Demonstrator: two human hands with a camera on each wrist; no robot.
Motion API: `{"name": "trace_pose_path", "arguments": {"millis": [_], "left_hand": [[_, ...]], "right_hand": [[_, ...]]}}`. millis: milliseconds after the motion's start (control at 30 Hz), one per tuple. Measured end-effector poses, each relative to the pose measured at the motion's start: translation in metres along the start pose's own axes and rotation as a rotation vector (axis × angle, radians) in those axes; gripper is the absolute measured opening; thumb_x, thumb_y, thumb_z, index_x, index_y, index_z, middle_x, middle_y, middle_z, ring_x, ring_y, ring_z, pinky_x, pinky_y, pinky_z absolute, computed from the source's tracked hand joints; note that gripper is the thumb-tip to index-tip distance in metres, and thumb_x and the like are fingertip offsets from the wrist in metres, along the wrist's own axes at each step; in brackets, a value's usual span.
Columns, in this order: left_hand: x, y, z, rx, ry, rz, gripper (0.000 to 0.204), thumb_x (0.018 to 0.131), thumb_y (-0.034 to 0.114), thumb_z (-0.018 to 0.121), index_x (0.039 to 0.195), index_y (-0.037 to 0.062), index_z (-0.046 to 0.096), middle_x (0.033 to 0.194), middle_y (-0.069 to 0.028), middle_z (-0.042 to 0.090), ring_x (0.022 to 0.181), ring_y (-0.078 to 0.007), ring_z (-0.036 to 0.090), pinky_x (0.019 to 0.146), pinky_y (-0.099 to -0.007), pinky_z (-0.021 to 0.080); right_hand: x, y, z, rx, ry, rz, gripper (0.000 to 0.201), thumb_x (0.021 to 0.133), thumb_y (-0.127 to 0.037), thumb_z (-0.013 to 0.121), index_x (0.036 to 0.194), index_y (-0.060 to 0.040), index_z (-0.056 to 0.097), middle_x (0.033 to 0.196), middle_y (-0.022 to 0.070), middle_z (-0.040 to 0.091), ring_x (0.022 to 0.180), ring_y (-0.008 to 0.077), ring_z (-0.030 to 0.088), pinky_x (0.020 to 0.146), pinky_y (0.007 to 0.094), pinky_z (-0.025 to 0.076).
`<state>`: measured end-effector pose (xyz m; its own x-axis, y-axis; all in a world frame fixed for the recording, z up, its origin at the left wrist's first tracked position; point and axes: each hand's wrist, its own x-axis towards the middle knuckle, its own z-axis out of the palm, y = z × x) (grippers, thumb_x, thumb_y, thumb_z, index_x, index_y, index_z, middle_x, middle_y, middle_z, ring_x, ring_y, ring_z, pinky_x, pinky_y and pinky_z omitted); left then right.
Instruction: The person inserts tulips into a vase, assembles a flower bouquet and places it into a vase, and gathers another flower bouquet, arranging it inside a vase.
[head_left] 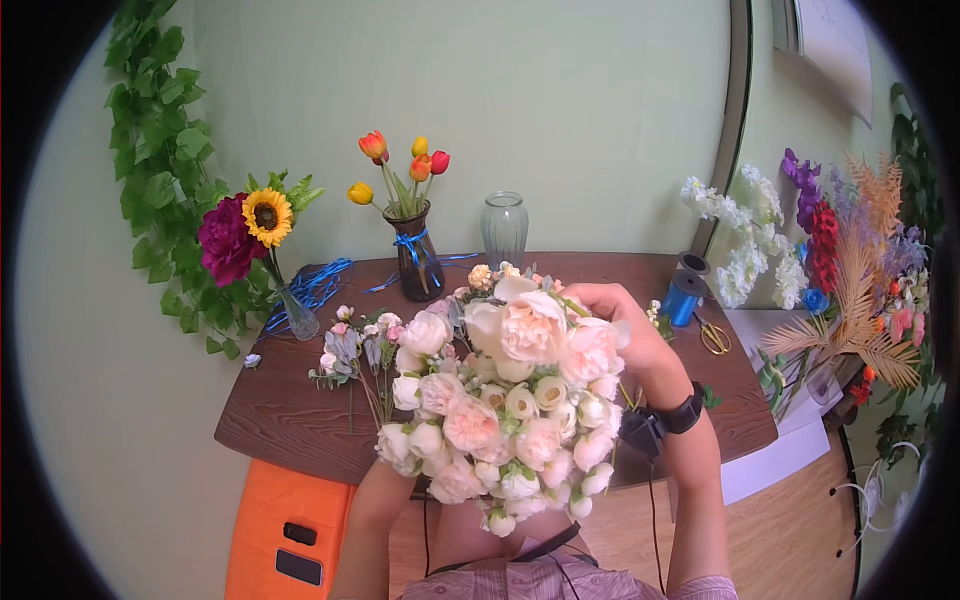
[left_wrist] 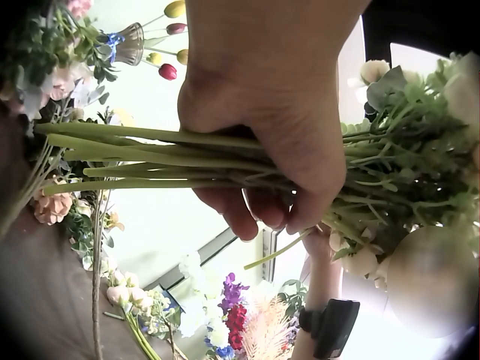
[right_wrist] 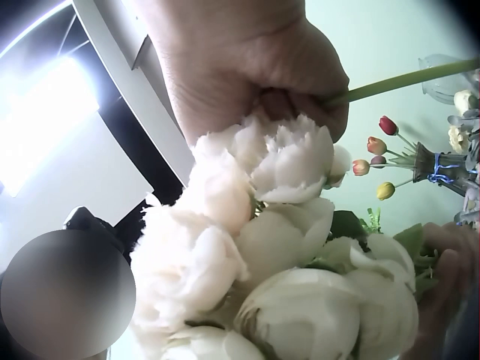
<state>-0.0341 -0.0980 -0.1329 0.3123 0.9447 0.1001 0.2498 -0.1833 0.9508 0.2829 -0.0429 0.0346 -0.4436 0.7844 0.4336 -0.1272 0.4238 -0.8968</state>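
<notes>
A large bouquet of pale pink and white flowers (head_left: 520, 400) fills the middle of the head view. My left hand (left_wrist: 277, 127) grips its bundle of green stems (left_wrist: 150, 150), fingers wrapped around them; in the head view that hand is hidden behind the blooms. At the bouquet's upper right side, my right hand (head_left: 625, 325) pinches a green flower stem (right_wrist: 412, 81) just behind a cluster of pale blooms (right_wrist: 292, 161). The stem's cut end points away from the hand in the right wrist view. Part of the right fingers is hidden behind the petals.
Along the back of the brown table (head_left: 290, 410) stand a dark vase of tulips (head_left: 420, 265), a clear glass vase (head_left: 505, 230) and a sunflower vase (head_left: 300, 315). Loose small flowers (head_left: 345, 360) lie left. Blue ribbon spool (head_left: 683, 300) and scissors (head_left: 714, 338) sit right.
</notes>
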Motion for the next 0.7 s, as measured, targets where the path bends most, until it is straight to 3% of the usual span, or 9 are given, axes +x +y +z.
{"name": "trace_pose_path", "arguments": {"millis": [233, 300, 333, 400, 433, 600, 700], "left_hand": [[-0.003, 0.011, 0.001, -0.084, -0.014, -0.036, 0.033, 0.090, 0.013, 0.040, 0.121, 0.0031, 0.039, 0.115, -0.0070, 0.048, 0.103, -0.0162, 0.048, 0.087, -0.0284, 0.040], [0.000, 0.017, 0.002, -0.109, -0.015, -0.046, 0.033, 0.089, 0.012, 0.041, 0.121, 0.0029, 0.040, 0.115, -0.0070, 0.049, 0.103, -0.0161, 0.048, 0.087, -0.0284, 0.040], [-0.001, 0.019, 0.002, -0.123, -0.016, -0.051, 0.033, 0.089, 0.012, 0.041, 0.121, 0.0029, 0.040, 0.115, -0.0069, 0.049, 0.103, -0.0161, 0.048, 0.086, -0.0284, 0.040], [-0.002, 0.022, 0.003, -0.149, -0.017, -0.061, 0.033, 0.089, 0.011, 0.041, 0.121, 0.0027, 0.040, 0.115, -0.0069, 0.049, 0.103, -0.0161, 0.049, 0.086, -0.0284, 0.040], [-0.002, 0.024, 0.003, -0.162, -0.018, -0.065, 0.033, 0.089, 0.011, 0.042, 0.121, 0.0026, 0.041, 0.115, -0.0069, 0.050, 0.103, -0.0161, 0.049, 0.086, -0.0284, 0.040], [-0.005, 0.030, 0.003, -0.227, -0.029, -0.082, 0.034, 0.088, 0.010, 0.043, 0.121, 0.0023, 0.042, 0.114, -0.0068, 0.051, 0.102, -0.0160, 0.049, 0.086, -0.0283, 0.040], [-0.002, 0.037, 0.006, -0.266, -0.036, -0.094, 0.034, 0.087, 0.009, 0.043, 0.120, 0.0021, 0.042, 0.114, -0.0068, 0.052, 0.102, -0.0160, 0.050, 0.086, -0.0283, 0.040]], "right_hand": [[-0.001, -0.002, 0.000, -0.059, -0.004, 0.090, 0.024, 0.079, -0.010, 0.058, 0.100, 0.0025, 0.059, 0.095, 0.0033, 0.060, 0.086, 0.0086, 0.054, 0.077, 0.0235, 0.042], [-0.001, 0.003, -0.002, -0.056, 0.105, -0.098, 0.025, 0.084, -0.015, 0.054, 0.103, 0.0012, 0.058, 0.092, 0.0026, 0.061, 0.083, 0.0073, 0.054, 0.074, 0.0232, 0.043], [0.000, 0.005, -0.003, -0.056, 0.104, -0.097, 0.025, 0.084, -0.015, 0.054, 0.103, 0.0012, 0.058, 0.092, 0.0026, 0.061, 0.083, 0.0073, 0.054, 0.074, 0.0232, 0.043], [0.003, 0.008, -0.004, 0.121, 0.314, 0.045, 0.034, 0.092, -0.027, 0.040, 0.110, -0.0019, 0.054, 0.060, -0.0093, 0.037, 0.053, 0.0004, 0.032, 0.049, 0.0168, 0.027], [0.004, 0.006, -0.005, 0.085, 0.355, 0.100, 0.035, 0.094, -0.029, 0.035, 0.111, -0.0035, 0.052, 0.058, -0.0094, 0.024, 0.049, 0.0014, 0.021, 0.045, 0.0173, 0.018], [0.008, 0.046, -0.021, 0.048, 0.394, 0.027, 0.029, 0.093, -0.024, 0.038, 0.113, -0.0055, 0.050, 0.059, -0.0076, 0.033, 0.049, 0.0019, 0.027, 0.045, 0.0168, 0.023], [0.007, 0.061, -0.013, 0.257, 0.361, 0.016, 0.022, 0.091, -0.017, 0.044, 0.109, -0.0044, 0.049, 0.072, -0.0006, 0.051, 0.061, 0.0050, 0.047, 0.053, 0.0173, 0.039]]}}
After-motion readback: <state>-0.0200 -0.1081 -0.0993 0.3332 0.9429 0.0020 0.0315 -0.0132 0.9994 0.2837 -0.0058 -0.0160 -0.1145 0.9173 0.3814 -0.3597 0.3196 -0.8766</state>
